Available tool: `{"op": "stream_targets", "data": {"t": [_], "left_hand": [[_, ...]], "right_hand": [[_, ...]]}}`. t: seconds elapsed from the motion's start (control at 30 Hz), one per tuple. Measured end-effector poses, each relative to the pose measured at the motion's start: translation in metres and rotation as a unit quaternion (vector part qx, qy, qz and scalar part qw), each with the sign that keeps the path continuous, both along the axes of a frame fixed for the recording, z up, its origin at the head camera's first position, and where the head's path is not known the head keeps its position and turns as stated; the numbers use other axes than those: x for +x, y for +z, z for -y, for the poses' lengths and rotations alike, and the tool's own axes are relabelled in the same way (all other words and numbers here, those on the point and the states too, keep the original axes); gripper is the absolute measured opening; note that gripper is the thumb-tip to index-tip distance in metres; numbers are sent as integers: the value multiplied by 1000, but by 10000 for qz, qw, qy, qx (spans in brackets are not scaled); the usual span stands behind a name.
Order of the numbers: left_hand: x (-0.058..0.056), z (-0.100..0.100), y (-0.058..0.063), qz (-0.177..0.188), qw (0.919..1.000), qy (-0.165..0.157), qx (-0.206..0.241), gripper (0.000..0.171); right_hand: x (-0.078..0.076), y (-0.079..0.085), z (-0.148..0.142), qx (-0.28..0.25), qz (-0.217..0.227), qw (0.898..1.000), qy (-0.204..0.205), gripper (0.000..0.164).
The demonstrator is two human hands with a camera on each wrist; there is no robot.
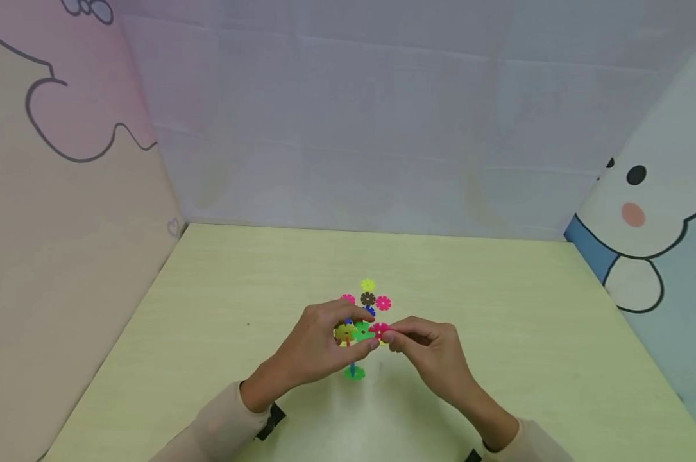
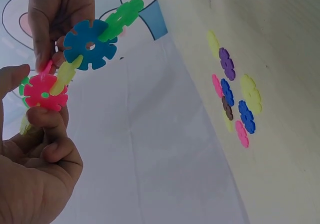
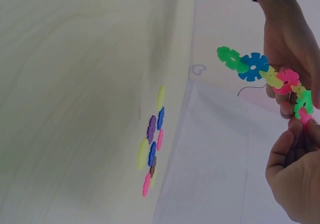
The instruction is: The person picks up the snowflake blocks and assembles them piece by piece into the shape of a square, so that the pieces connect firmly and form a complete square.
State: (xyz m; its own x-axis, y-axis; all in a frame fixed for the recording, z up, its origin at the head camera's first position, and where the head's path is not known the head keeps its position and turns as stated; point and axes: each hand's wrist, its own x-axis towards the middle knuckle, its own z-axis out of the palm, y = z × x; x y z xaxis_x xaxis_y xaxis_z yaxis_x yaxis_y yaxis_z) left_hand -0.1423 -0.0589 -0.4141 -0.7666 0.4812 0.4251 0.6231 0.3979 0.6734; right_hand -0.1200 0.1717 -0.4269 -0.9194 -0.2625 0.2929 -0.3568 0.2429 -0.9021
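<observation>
My left hand (image 1: 319, 340) holds a chain of notched plastic snowflake discs above the table, its fingers and thumb around the chain's middle. The chain hangs with a green disc (image 3: 231, 59) at its free end, then a blue disc (image 2: 90, 45), a yellow disc (image 3: 271, 77), a pink disc (image 3: 287, 81) and another green disc (image 1: 362, 332). My right hand (image 1: 434, 350) pinches a pink disc (image 1: 379, 330) at the chain's other end, against that green one. Fingers partly hide this joint in both wrist views.
Loose discs lie flat on the pale table (image 1: 238, 276) beyond my hands, among them a yellow disc (image 1: 367, 284), a brown disc (image 1: 367, 299), a pink disc (image 1: 383, 303) and a purple disc (image 2: 227, 63). A pale cloth wall (image 1: 348, 128) stands behind; printed panels flank both sides.
</observation>
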Motion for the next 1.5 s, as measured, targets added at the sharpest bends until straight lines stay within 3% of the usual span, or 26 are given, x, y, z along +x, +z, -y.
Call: {"op": "stream_targets", "data": {"t": [0.2,0.37,0.47,0.57,0.67,0.83,1.0,1.2,1.3,1.5], "left_hand": [[1,4,2,125,9998,133,-2,24],[3,8,1,279,9992,286,-87,27],[4,10,0,373,9988,293,-89,26],[6,9,0,478,9986,217,-30,25],[7,7,-1,530,9985,142,24,25],[10,5,-5,570,9983,-13,77,22],[11,5,-8,518,9986,-19,44,21],[10,4,-6,491,9987,-66,119,22],[10,3,-6,488,9987,-74,116,23],[8,5,-7,561,9984,72,-44,24]], "right_hand": [[-6,2,-5,-64,379,9990,207,12],[-38,1,-20,94,1127,9936,55,25],[-67,-7,-27,590,1413,9878,-278,32],[-93,-21,-31,1341,1515,9787,-346,38],[-113,-35,-33,2057,1404,9682,-232,39],[-134,-50,-35,2798,1007,9547,58,35],[-141,-59,-31,3363,645,9386,417,36],[-140,-55,-22,3811,483,9220,491,23],[-137,-51,-24,3662,772,9267,344,13],[-121,-49,-38,2919,1069,9504,97,7]]}}
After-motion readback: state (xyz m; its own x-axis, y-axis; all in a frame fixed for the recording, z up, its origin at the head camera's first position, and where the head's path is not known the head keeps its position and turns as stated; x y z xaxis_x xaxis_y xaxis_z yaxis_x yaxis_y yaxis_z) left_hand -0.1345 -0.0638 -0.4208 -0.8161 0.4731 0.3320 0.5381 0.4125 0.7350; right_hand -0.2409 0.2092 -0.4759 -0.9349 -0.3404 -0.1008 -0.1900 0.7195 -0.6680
